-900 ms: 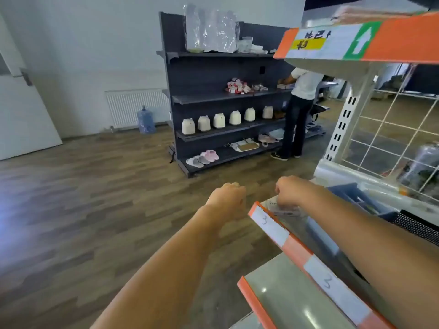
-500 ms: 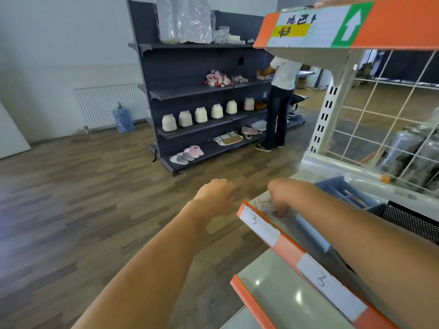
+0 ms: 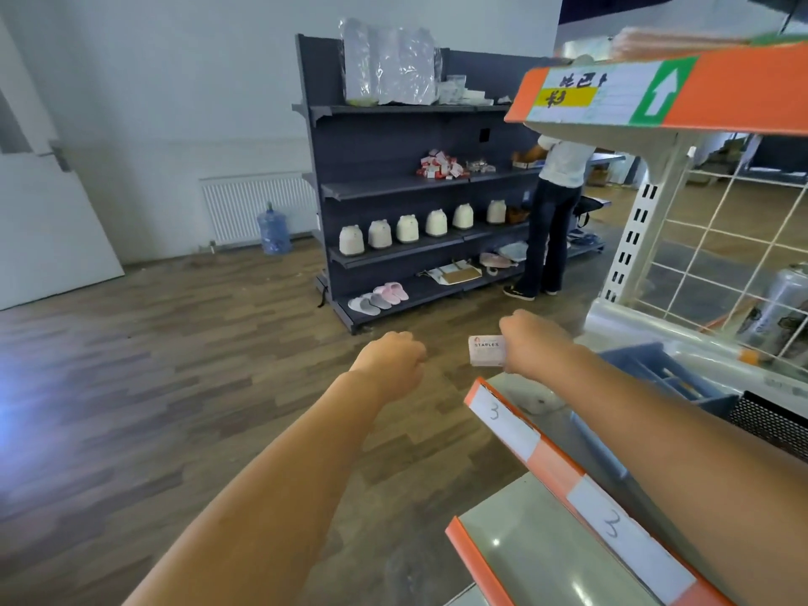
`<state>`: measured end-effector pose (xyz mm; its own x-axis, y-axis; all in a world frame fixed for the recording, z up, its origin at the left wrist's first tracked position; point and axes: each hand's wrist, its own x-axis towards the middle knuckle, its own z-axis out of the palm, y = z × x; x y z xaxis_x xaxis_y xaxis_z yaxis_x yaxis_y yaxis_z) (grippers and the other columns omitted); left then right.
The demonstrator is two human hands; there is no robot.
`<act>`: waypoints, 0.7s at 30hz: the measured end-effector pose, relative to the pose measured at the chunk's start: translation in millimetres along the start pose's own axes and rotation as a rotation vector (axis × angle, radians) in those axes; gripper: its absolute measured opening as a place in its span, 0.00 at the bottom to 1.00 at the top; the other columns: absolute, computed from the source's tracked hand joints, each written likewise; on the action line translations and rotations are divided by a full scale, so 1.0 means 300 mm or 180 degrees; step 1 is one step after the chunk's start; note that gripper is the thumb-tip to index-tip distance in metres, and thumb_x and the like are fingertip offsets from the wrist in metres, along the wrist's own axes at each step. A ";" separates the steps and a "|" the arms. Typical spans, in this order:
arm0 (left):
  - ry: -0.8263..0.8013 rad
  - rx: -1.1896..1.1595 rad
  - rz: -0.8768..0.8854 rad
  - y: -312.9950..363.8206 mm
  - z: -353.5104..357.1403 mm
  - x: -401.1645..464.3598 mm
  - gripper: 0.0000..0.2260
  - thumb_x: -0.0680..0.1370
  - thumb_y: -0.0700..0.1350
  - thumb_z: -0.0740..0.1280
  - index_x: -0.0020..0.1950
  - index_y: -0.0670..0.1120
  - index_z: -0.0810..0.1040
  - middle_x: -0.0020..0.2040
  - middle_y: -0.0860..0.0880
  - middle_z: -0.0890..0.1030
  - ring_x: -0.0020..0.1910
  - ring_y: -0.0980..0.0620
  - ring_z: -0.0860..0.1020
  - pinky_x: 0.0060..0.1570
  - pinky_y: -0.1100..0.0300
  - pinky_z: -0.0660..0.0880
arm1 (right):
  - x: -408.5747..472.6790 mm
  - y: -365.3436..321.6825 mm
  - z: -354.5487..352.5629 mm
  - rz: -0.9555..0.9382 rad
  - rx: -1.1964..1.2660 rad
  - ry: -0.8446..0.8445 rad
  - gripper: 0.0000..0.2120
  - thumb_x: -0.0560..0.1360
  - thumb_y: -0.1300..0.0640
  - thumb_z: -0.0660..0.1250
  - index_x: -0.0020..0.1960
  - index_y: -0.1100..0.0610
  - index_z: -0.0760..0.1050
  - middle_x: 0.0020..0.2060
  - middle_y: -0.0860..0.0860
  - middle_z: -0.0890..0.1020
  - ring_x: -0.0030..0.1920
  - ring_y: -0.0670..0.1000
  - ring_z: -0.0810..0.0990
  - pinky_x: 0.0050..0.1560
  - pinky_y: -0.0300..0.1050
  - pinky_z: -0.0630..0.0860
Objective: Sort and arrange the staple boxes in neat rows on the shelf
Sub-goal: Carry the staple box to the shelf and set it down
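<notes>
My right hand (image 3: 522,345) gripped one staple box (image 3: 486,350), held just off the shelf (image 3: 503,415) end. My left hand (image 3: 393,358) was curled, holding nothing I could see. No finished rows showed, so I judged most sorting remained.

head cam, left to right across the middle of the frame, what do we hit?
White door → radiator → blue water jug → dark shelving unit with a row of white jars → standing person → white upright of the near shelf → wire grid panel.
</notes>
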<state>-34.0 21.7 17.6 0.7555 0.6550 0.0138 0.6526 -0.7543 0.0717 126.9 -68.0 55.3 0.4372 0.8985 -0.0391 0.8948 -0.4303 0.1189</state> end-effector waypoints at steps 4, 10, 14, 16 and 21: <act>0.0300 0.0232 -0.0140 -0.038 -0.032 -0.065 0.13 0.80 0.44 0.54 0.58 0.45 0.75 0.55 0.46 0.74 0.57 0.45 0.72 0.53 0.51 0.72 | -0.012 -0.069 0.009 -0.0415 0.0463 0.0347 0.14 0.73 0.58 0.68 0.56 0.58 0.69 0.52 0.53 0.70 0.49 0.54 0.75 0.42 0.46 0.70; 0.0486 0.0437 -0.0403 -0.201 -0.015 -0.184 0.15 0.80 0.46 0.54 0.64 0.46 0.72 0.59 0.48 0.74 0.59 0.48 0.71 0.55 0.54 0.71 | 0.016 -0.230 0.029 -0.1040 0.0861 0.0538 0.10 0.73 0.60 0.66 0.53 0.58 0.69 0.51 0.53 0.68 0.44 0.56 0.75 0.38 0.48 0.71; 0.0480 0.0380 -0.0740 -0.344 0.021 -0.226 0.15 0.79 0.45 0.55 0.64 0.45 0.72 0.60 0.48 0.74 0.60 0.48 0.70 0.55 0.54 0.70 | 0.094 -0.359 0.034 -0.1369 0.0974 0.0542 0.13 0.72 0.58 0.67 0.55 0.57 0.69 0.53 0.52 0.69 0.46 0.56 0.76 0.43 0.50 0.74; 0.0438 0.0333 -0.0840 -0.418 0.047 -0.222 0.15 0.79 0.45 0.55 0.63 0.45 0.72 0.59 0.48 0.74 0.59 0.48 0.70 0.54 0.54 0.70 | 0.150 -0.424 0.037 -0.1570 0.1107 0.0556 0.14 0.72 0.58 0.68 0.56 0.57 0.70 0.53 0.52 0.69 0.48 0.56 0.75 0.43 0.49 0.72; 0.0325 0.0306 -0.0962 -0.643 0.082 -0.122 0.15 0.80 0.45 0.55 0.64 0.46 0.72 0.60 0.48 0.75 0.60 0.48 0.70 0.54 0.54 0.70 | 0.350 -0.590 0.037 -0.1935 0.1402 0.0580 0.15 0.71 0.60 0.69 0.56 0.59 0.73 0.53 0.53 0.70 0.51 0.54 0.73 0.42 0.43 0.64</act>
<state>-186.1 142.1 -21.2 0.5204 0.8472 0.1066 0.8524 -0.5228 -0.0065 15.5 101.6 19.2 -0.1301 0.9717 0.1974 0.9429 0.1828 -0.2785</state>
